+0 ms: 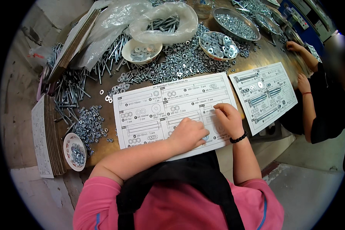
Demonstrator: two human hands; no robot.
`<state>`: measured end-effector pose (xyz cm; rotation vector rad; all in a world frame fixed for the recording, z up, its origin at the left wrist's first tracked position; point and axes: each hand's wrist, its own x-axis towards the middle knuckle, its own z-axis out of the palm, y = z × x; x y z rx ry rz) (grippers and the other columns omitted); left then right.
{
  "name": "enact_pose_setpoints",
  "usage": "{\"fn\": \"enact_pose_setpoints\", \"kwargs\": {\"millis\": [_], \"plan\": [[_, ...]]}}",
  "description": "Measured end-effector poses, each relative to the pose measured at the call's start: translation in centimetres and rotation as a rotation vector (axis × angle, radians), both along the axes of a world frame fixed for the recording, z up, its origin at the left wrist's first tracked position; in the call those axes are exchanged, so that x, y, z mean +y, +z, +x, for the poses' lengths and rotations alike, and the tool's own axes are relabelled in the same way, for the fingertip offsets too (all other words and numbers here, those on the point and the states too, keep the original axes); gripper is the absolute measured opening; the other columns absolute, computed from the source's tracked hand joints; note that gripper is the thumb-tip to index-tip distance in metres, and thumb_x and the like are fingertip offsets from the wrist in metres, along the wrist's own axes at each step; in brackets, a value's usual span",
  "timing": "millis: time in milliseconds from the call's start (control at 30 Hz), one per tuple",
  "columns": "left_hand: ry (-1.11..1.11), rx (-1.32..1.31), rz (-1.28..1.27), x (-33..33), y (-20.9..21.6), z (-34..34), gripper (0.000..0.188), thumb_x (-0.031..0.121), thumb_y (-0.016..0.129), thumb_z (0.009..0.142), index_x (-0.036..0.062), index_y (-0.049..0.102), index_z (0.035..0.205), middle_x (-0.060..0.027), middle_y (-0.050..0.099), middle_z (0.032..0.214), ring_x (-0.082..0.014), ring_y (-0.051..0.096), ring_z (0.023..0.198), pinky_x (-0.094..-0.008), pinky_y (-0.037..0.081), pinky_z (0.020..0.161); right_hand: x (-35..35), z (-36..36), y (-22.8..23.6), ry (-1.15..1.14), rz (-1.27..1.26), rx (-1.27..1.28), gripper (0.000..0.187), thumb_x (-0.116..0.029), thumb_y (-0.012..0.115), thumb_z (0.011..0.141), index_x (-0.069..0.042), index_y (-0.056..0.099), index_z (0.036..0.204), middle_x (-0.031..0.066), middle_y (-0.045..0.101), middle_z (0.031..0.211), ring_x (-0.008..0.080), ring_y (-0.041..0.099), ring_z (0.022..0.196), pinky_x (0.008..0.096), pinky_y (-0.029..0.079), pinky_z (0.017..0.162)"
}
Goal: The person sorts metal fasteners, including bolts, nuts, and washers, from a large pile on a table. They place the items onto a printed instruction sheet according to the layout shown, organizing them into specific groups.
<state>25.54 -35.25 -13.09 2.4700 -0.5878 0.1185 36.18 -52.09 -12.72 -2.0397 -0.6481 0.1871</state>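
A white card printed with hardware outlines (140, 97) lies at the table's front edge, under both my hands. My left hand (188, 133) rests on its lower middle, fingers curled down; a small bluish spot, perhaps a washer, shows beside the fingertips. Over the card's right part is my right hand (230, 120), a dark bead bracelet (238, 137) at its wrist. Its fingers are bent together and point left; whatever they hold, if anything, is hidden. Just beyond the card spreads a heap of nuts and short bolts (172, 63).
Bowls of washers (218, 45) and a steel tray of nuts (235, 26) stand at the back. Left are a nut bowl (74, 151), loose nuts (92, 122) and stacked cards (51, 134). A co-worker's hands (299, 65) are at right, near another card carrying hardware (262, 99).
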Motion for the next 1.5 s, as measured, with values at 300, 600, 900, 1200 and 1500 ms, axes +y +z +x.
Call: {"fn": "enact_pose_setpoints", "kwargs": {"millis": [300,600,900,1200,1500], "plan": [[0.134,0.024,-0.075,2.6,0.7,1.1,0.024,0.023,0.068,0.071,0.0124,0.061,0.092,-0.0043,0.055,0.08,-0.0239,0.056,0.079,-0.0372,0.042,0.071,0.3,2.2,2.1,0.182,-0.025,0.165,0.018,-0.011,0.06,0.082,-0.002,0.061,0.097,0.0084,0.061,0.084,0.0191,0.059,0.074,0.0295,0.047,0.067],[0.703,0.015,0.112,14.0,0.7,8.4,0.03,0.004,0.052,0.081,0.0068,0.057,0.11,-0.0092,0.057,0.104,-0.0283,0.055,0.097,-0.0371,0.045,0.083,7.1,7.6,3.4,0.271,-0.252,-0.165,0.013,-0.014,0.059,0.081,-0.008,0.064,0.091,0.0087,0.058,0.084,0.0253,0.057,0.078,0.034,0.046,0.07],[0.522,-0.106,0.268,13.5,-0.5,11.9,0.031,0.003,0.049,0.077,0.0098,0.062,0.105,-0.0061,0.058,0.106,-0.0271,0.056,0.094,-0.0372,0.047,0.081,15.0,11.8,1.2,0.169,-0.434,-0.528,0.011,-0.015,0.059,0.078,-0.013,0.065,0.087,0.0092,0.057,0.088,0.0275,0.057,0.086,0.0381,0.048,0.073],[0.613,-0.018,0.188,14.1,-1.2,11.9,0.011,0.013,0.057,0.081,0.009,0.062,0.089,-0.0087,0.057,0.087,-0.0281,0.057,0.085,-0.0387,0.046,0.074,17.4,12.9,0.2,0.268,-0.636,-0.544,0.014,-0.011,0.052,0.08,-0.01,0.064,0.085,0.0106,0.058,0.091,0.0279,0.059,0.089,0.0382,0.049,0.075],[0.662,-0.096,0.112,13.0,-0.8,13.7,0.013,0.011,0.054,0.081,0.0085,0.061,0.091,-0.0107,0.055,0.09,-0.0293,0.056,0.087,-0.0404,0.048,0.073,15.5,12.1,1.6,0.197,-0.4,-0.352,0.013,-0.019,0.06,0.079,-0.009,0.061,0.088,0.0112,0.058,0.091,0.0299,0.058,0.087,0.0387,0.047,0.075]]}}
